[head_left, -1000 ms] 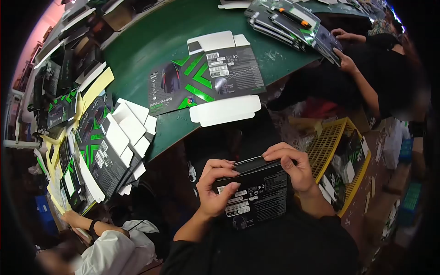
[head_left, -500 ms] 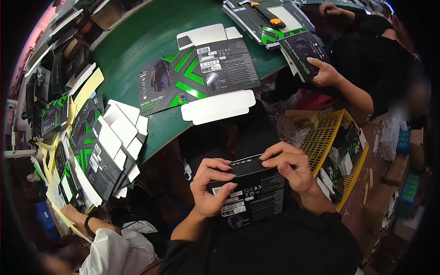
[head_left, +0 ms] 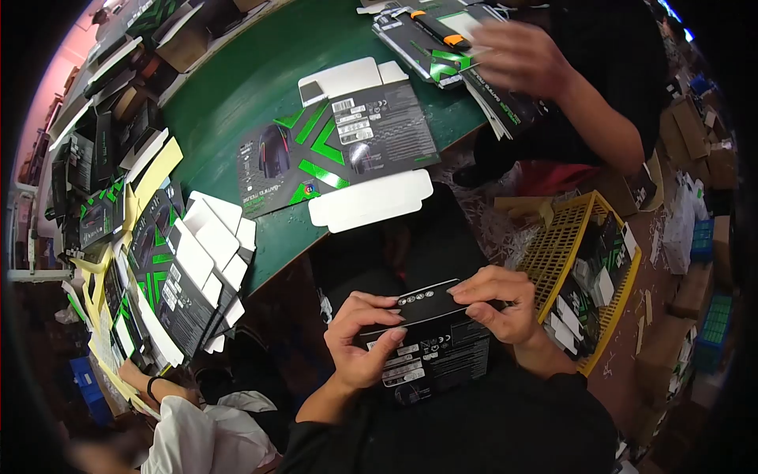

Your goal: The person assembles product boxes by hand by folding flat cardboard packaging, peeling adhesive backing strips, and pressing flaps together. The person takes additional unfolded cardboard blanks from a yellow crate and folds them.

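In front of my body I hold a black gaming-mouse box [head_left: 437, 354] with white print on its face. A top flap with a row of small white icons faces up. My left hand [head_left: 362, 338] pinches the box's left upper edge, thumb on the face and fingers on the flap. At the right upper corner my right hand [head_left: 505, 304] grips it in the same way. Beyond the box, on the green table [head_left: 251, 75], a flat unfolded mouse carton [head_left: 320, 146] lies with its printed side up and white flaps spread.
Stacked flat cartons [head_left: 193, 268] cover the table's left side, near a co-worker's white sleeve [head_left: 197, 434]. An orange-and-black cutter [head_left: 438, 30] lies on another carton stack, where a co-worker's hand [head_left: 521, 59] is. A yellow crate [head_left: 560, 245] with cartons stands at right.
The co-worker's hand at upper right has moved up over the carton stack and is blurred. My hands still hold the box, its icon flap now showing more of its surface. The view has shifted slightly.
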A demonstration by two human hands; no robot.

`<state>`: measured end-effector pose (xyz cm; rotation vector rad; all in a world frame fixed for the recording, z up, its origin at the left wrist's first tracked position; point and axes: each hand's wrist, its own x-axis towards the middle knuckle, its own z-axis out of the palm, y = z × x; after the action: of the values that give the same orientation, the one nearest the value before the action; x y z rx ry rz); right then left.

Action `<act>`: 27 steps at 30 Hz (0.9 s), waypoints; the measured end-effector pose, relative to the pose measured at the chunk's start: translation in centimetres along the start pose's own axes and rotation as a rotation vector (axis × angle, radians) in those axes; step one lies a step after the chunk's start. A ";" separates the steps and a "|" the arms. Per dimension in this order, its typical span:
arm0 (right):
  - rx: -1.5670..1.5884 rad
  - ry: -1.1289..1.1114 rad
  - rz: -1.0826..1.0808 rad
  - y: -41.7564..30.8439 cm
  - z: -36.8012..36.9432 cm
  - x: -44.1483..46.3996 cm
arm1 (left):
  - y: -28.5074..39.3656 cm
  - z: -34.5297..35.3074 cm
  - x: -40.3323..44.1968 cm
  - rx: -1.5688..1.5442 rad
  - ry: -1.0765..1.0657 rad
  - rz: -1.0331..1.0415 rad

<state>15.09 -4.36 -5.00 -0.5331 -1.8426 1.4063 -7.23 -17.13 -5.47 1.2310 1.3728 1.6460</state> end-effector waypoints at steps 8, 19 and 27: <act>0.015 -0.003 0.067 1.4 -0.5 -0.7 | -1.8 -0.3 -1.4 -0.045 -0.047 -0.023; 0.115 0.075 0.117 2.6 0.1 0.1 | -1.9 -0.8 -2.0 -0.001 -0.052 -0.206; 0.342 0.236 0.179 4.0 -3.0 -0.8 | -2.5 0.0 -4.2 -0.131 -0.359 -0.794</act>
<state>17.40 -1.79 -8.62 -0.6671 -1.3590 1.6571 -5.96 -20.33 -8.97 0.7064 1.2631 0.8922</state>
